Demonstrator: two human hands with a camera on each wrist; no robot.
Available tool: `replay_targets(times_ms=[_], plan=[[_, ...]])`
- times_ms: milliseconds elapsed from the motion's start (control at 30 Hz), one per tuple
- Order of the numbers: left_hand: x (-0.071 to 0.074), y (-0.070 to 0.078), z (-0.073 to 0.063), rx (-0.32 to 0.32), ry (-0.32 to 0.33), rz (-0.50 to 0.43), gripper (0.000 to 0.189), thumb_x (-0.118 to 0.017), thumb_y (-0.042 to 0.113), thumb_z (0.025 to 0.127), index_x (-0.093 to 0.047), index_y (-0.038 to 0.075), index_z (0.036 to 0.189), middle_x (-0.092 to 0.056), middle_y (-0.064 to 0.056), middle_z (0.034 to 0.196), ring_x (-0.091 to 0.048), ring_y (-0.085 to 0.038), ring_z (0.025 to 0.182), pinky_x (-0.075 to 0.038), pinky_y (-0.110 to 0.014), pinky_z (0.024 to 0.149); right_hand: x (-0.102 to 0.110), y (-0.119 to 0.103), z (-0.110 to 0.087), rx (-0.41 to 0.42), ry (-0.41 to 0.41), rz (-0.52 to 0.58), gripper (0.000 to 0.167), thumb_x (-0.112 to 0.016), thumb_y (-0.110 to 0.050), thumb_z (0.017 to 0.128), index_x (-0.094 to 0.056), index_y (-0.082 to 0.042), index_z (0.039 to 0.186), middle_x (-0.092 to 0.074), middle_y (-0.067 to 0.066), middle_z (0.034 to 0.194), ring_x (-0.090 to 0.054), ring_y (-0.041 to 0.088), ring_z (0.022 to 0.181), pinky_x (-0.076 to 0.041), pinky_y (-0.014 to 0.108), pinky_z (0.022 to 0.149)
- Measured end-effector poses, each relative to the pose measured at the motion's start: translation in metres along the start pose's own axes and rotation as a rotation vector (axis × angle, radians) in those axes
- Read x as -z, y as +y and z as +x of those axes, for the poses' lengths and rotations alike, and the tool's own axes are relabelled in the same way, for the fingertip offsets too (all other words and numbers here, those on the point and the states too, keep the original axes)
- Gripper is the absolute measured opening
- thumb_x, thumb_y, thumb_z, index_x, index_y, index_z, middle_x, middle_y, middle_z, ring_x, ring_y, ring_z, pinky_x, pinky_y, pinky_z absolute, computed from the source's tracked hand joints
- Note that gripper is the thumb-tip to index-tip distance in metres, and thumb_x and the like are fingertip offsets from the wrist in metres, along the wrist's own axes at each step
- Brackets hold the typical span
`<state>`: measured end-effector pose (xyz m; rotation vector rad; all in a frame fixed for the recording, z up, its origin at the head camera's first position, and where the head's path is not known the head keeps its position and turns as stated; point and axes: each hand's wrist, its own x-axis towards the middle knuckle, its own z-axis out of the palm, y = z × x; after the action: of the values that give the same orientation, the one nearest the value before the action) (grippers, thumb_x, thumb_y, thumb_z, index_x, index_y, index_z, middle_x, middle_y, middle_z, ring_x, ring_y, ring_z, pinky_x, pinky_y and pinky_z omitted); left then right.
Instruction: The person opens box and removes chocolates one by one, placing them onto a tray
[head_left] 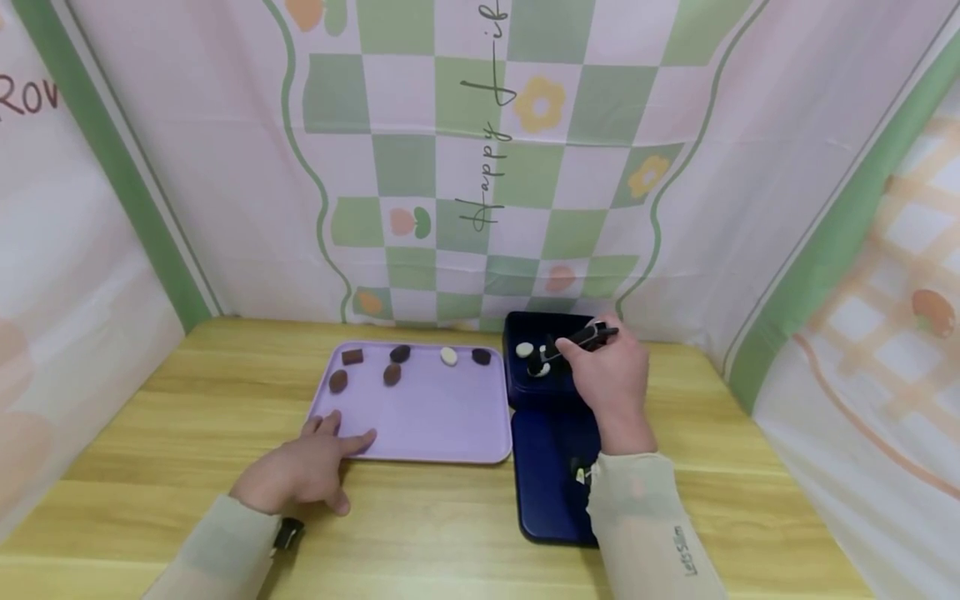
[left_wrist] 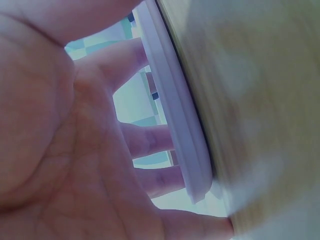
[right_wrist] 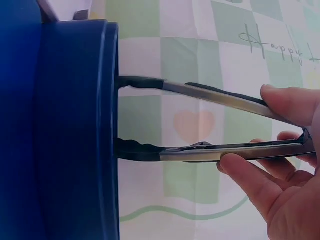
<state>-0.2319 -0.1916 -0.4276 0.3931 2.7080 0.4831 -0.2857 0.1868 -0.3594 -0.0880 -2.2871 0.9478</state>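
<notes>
My right hand (head_left: 611,383) grips a pair of black and metal tongs (right_wrist: 220,98) between thumb and fingers. The tongs' arms are spread, and their dark tips reach into a dark blue box (head_left: 517,387). White oval pieces (head_left: 524,350) lie inside by the tips; whether the tips touch one cannot be told. My left hand (head_left: 303,467) has its fingers spread over the near left edge of a lilac tray (head_left: 427,425). On the tray are a brown rectangular piece (head_left: 352,357), a white oval piece (head_left: 448,357) and several brown or dark oval pieces (head_left: 392,374).
In front of the box lies a dark blue lid (head_left: 547,500), partly covered by my right forearm. Everything stands on a wood-grain table (head_left: 420,533). A patterned cloth (head_left: 465,167) hangs behind it and along both sides.
</notes>
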Motion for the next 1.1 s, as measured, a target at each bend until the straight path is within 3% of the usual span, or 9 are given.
replay_targets(times_ms=[533, 967, 1100], plan=[[0.002, 0.001, -0.001, 0.004, -0.009, -0.014, 0.098, -0.091, 0.023, 0.063, -0.046, 0.022, 0.151, -0.01, -0.036, 0.157, -0.003, -0.061, 0.139, -0.014, -0.081, 0.099, -0.003, -0.004, -0.001, -0.026, -0.049, -0.024, 0.036, -0.086, -0.029, 0.076, -0.061, -0.01, 0.095, -0.066, 0.009, 0.078, -0.062, 0.035, 0.079, -0.05, 0.047, 0.074], [0.002, 0.001, 0.0, 0.017, -0.019, -0.02, 0.098, -0.091, 0.024, 0.064, -0.046, 0.023, 0.151, -0.009, -0.035, 0.157, -0.001, -0.061, 0.139, -0.013, -0.081, 0.099, 0.003, -0.002, 0.001, -0.033, -0.014, -0.042, 0.037, -0.085, -0.03, 0.079, -0.061, -0.008, 0.096, -0.066, 0.012, 0.081, -0.062, 0.039, 0.081, -0.051, 0.052, 0.077], [0.002, 0.0, 0.0, 0.015, -0.016, -0.017, 0.098, -0.091, 0.024, 0.064, -0.046, 0.023, 0.151, -0.009, -0.036, 0.157, -0.002, -0.061, 0.139, -0.013, -0.081, 0.1, 0.008, 0.003, 0.005, -0.071, 0.059, -0.024, 0.039, -0.085, -0.033, 0.08, -0.061, -0.006, 0.095, -0.066, 0.013, 0.081, -0.061, 0.039, 0.083, -0.05, 0.051, 0.081]])
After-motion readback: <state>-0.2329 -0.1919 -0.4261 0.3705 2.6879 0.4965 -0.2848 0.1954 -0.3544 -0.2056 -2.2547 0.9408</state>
